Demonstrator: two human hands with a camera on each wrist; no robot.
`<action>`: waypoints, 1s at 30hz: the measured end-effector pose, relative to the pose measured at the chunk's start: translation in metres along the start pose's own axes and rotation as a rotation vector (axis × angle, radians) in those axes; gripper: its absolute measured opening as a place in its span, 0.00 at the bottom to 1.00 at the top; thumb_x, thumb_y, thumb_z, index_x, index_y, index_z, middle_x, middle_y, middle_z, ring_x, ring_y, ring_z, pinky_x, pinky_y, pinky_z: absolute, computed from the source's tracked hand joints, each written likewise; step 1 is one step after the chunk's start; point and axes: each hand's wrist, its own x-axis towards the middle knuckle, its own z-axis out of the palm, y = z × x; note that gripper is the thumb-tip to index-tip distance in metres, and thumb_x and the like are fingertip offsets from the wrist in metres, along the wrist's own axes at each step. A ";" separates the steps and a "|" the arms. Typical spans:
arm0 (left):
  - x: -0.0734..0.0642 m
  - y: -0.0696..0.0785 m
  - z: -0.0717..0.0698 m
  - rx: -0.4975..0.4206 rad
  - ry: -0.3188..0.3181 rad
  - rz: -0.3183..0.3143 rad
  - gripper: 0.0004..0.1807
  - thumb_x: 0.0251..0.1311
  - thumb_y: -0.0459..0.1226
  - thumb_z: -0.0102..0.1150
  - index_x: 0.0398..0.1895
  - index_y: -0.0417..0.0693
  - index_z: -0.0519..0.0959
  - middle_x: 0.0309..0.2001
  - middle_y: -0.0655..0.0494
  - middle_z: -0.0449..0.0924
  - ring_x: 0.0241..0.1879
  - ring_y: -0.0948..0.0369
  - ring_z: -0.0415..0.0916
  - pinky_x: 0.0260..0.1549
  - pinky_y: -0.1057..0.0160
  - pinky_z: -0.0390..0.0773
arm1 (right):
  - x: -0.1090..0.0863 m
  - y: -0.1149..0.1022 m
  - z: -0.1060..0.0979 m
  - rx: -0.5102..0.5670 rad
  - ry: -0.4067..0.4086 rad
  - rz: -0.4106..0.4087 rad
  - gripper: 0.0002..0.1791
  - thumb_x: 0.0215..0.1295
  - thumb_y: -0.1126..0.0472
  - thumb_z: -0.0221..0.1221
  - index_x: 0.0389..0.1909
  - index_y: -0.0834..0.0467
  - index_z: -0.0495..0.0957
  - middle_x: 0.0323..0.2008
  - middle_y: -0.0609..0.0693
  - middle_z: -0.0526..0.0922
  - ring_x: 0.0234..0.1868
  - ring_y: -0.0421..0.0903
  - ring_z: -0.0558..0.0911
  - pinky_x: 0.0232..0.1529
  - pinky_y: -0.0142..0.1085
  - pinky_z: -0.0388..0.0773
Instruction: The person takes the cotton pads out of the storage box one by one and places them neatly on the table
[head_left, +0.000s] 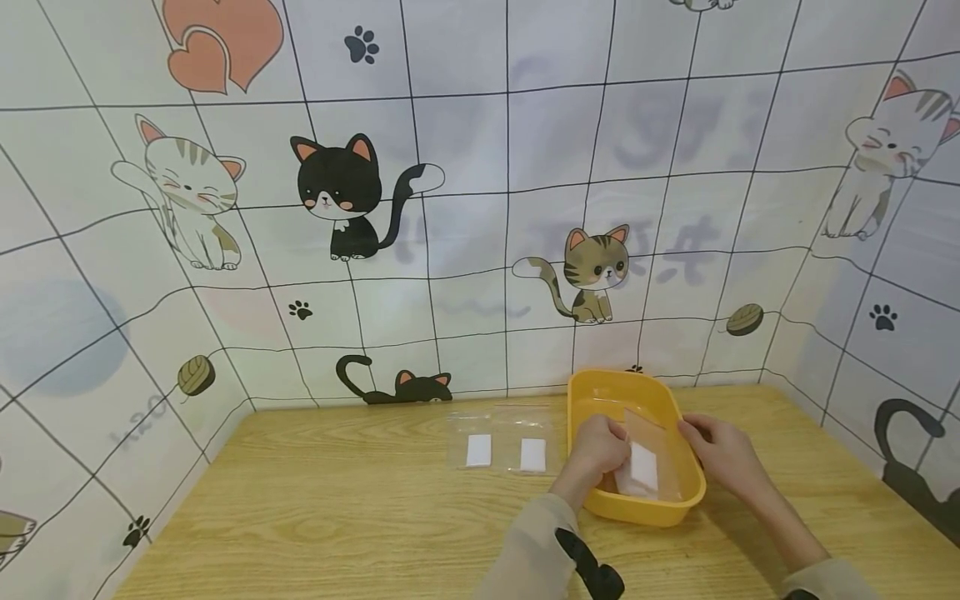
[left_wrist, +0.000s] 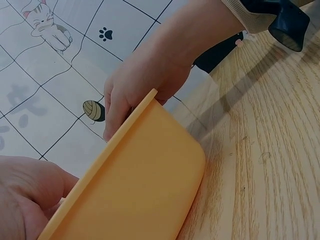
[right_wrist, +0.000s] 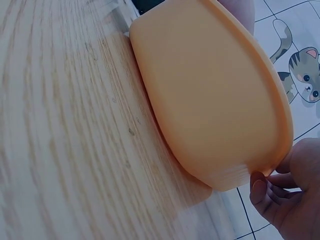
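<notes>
A yellow plastic basin (head_left: 624, 510) stands on the wooden table at the right in the head view. My left hand (head_left: 600, 447) reaches over its left side and pinches a clear plastic bag (head_left: 643, 427) with a white square piece (head_left: 643, 467) in it. The bag is tilted up inside the basin, and more bag and white material lies under it. At the basin's right rim my right hand (head_left: 722, 452) grips the edge between thumb and fingers. In the right wrist view these fingertips (right_wrist: 258, 185) press the outside near the rim. The basin wall hides most of the left fingers in the left wrist view.
Two clear bags lie flat side by side, left of the basin, each with a white square (head_left: 478, 450) inside. Behind the table (head_left: 322, 500) and along both its sides rises a sheet (head_left: 465, 208) printed with cats and grid lines.
</notes>
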 end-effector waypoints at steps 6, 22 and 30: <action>-0.002 0.001 -0.002 0.011 0.019 0.032 0.09 0.53 0.22 0.64 0.27 0.42 0.77 0.26 0.56 0.71 0.23 0.61 0.69 0.20 0.67 0.71 | 0.000 0.000 0.000 -0.010 0.011 -0.014 0.23 0.79 0.58 0.50 0.57 0.77 0.75 0.50 0.72 0.81 0.51 0.65 0.81 0.46 0.53 0.81; -0.001 0.000 -0.008 -0.075 0.060 0.146 0.05 0.63 0.30 0.63 0.30 0.45 0.79 0.25 0.60 0.73 0.24 0.65 0.70 0.24 0.68 0.74 | -0.001 -0.003 -0.001 -0.008 0.000 -0.008 0.26 0.80 0.56 0.49 0.58 0.78 0.73 0.52 0.74 0.79 0.53 0.68 0.79 0.49 0.58 0.79; -0.003 0.004 -0.012 -0.174 0.077 0.158 0.04 0.63 0.29 0.64 0.31 0.44 0.80 0.25 0.60 0.75 0.23 0.65 0.75 0.25 0.67 0.78 | -0.002 -0.002 0.000 -0.006 0.003 -0.010 0.26 0.80 0.56 0.49 0.58 0.79 0.73 0.52 0.74 0.79 0.52 0.68 0.80 0.48 0.58 0.79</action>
